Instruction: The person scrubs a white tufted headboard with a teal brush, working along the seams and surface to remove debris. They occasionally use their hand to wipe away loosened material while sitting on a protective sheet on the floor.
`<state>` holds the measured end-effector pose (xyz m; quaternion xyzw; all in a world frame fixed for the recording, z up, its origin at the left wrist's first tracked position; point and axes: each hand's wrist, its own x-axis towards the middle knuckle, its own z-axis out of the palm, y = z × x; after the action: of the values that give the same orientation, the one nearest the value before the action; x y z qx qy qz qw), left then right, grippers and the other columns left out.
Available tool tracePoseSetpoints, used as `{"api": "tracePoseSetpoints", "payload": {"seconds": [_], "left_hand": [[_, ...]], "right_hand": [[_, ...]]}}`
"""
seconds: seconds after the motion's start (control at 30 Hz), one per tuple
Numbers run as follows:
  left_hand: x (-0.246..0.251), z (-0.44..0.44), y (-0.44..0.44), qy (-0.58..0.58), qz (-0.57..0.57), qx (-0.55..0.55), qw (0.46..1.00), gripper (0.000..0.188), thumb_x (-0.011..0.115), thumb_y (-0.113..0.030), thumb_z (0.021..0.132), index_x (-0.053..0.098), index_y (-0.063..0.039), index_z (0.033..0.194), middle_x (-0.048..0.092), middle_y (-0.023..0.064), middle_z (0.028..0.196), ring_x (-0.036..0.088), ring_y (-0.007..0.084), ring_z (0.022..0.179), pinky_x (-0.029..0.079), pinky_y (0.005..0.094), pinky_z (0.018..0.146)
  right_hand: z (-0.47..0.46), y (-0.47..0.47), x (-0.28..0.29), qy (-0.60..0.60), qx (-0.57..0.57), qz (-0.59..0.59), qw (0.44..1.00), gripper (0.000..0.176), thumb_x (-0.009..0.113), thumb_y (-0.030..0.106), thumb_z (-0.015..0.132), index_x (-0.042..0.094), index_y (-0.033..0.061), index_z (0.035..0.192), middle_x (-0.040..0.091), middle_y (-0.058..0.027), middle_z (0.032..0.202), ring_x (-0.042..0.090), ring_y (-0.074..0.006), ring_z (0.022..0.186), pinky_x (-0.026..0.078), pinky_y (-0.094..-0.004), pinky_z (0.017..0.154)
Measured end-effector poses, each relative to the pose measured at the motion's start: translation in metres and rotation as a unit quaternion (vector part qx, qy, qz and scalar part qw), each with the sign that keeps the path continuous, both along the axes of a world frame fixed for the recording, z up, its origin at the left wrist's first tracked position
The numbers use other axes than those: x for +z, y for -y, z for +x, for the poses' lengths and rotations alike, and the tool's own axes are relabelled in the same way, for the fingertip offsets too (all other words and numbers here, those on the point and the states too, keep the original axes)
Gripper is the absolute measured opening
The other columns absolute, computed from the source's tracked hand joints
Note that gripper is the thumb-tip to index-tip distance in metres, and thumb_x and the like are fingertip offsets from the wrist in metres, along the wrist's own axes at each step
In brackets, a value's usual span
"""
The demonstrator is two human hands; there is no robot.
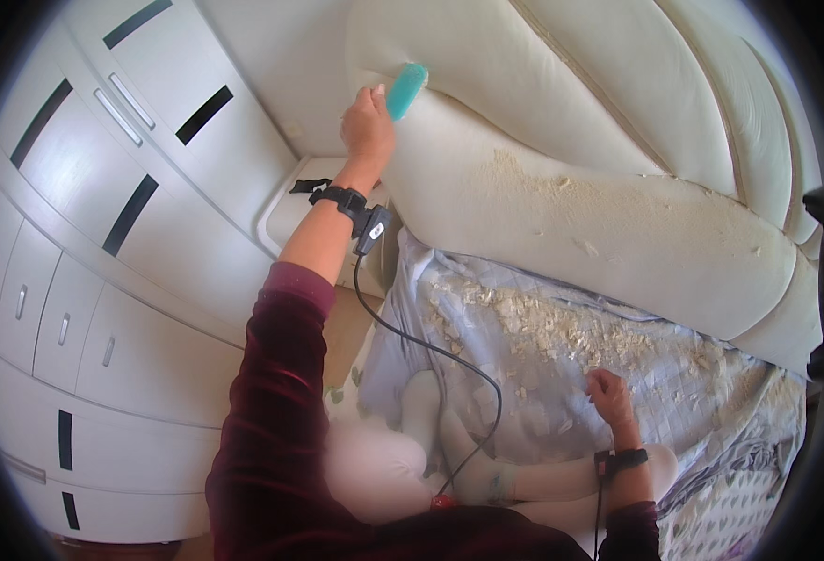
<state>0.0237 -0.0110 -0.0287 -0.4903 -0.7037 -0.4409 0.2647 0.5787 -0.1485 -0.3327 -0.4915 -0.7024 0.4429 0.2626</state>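
My left hand (368, 126) grips a teal brush (408, 90) by its lower end. The brush lies against the cream padded headboard (622, 245), near its left corner where a seam begins. Pale flakes cling to the headboard below its curved seams. More flakes (559, 326) are scattered thickly over the grey quilted cover (517, 400) at its foot. My right hand (610, 398) hovers or rests over that cover near my knee; its fingers are curled, and I see nothing in them.
White wardrobe doors and drawers (68, 280) line the left side. A white nightstand (286, 210) stands between wardrobe and headboard, with a black item (309, 186) on top. From my left wrist strap a black cable (447, 350) loops across my folded legs (384, 463).
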Motion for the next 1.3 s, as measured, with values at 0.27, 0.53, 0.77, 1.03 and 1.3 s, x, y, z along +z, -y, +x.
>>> {"api": "tracePoseSetpoints", "payload": {"seconds": [0.27, 0.53, 0.77, 1.03, 1.3], "left_hand": [[-0.049, 0.023, 0.009, -0.007, -0.111, 0.022, 0.994, 0.036, 0.043, -0.032, 0.108, 0.063, -0.004, 0.096, 0.068, 0.024, 0.08, 0.067, 0.0463, 0.08, 0.053, 0.055, 0.073], [-0.062, 0.01, 0.038, 0.073, -0.059, -0.109, 0.99, 0.035, 0.041, -0.028, 0.107, 0.059, -0.001, 0.095, 0.065, 0.0272, 0.081, 0.064, 0.0481, 0.08, 0.049, 0.0556, 0.072], [-0.043, 0.014, 0.012, -0.009, -0.075, 0.058, 0.995, 0.024, 0.041, -0.023, 0.105, 0.052, -0.001, 0.104, 0.066, 0.0253, 0.079, 0.064, 0.049, 0.08, 0.049, 0.0564, 0.069], [-0.072, 0.066, 0.047, 0.025, -0.152, -0.103, 0.983, 0.037, 0.042, -0.034, 0.107, 0.044, -0.004, 0.129, 0.068, 0.0268, 0.084, 0.067, 0.0461, 0.081, 0.051, 0.0559, 0.07], [-0.076, 0.093, 0.027, -0.107, -0.164, -0.118, 0.974, 0.054, 0.051, -0.03, 0.104, 0.037, -0.005, 0.149, 0.067, 0.0243, 0.098, 0.067, 0.045, 0.083, 0.053, 0.0527, 0.072]], "right_hand": [[-0.009, -0.009, 0.003, -0.034, 0.012, -0.052, 0.998, 0.017, 0.065, 0.015, 0.093, 0.07, -0.0013, 0.093, 0.067, -0.0051, 0.068, 0.061, -0.01, 0.059, 0.049, -0.0274, 0.056], [-0.012, -0.016, -0.002, -0.052, 0.02, -0.069, 0.996, 0.017, 0.064, 0.013, 0.094, 0.069, -0.0026, 0.095, 0.065, -0.0021, 0.068, 0.06, -0.0078, 0.06, 0.049, -0.0254, 0.056], [-0.01, -0.016, 0.004, -0.086, 0.021, -0.088, 0.992, 0.015, 0.064, 0.011, 0.094, 0.07, -0.0021, 0.1, 0.065, -0.0023, 0.07, 0.06, -0.0077, 0.06, 0.049, -0.0249, 0.055], [-0.004, -0.015, 0.004, -0.075, 0.036, -0.087, 0.993, 0.019, 0.066, 0.013, 0.092, 0.069, -0.003, 0.103, 0.064, -0.0026, 0.069, 0.059, -0.0082, 0.06, 0.048, -0.0254, 0.056], [-0.006, -0.018, 0.005, -0.049, 0.061, -0.059, 0.995, 0.019, 0.065, 0.012, 0.092, 0.069, -0.0029, 0.103, 0.065, -0.0036, 0.071, 0.06, -0.0096, 0.061, 0.049, -0.0265, 0.057]]}}
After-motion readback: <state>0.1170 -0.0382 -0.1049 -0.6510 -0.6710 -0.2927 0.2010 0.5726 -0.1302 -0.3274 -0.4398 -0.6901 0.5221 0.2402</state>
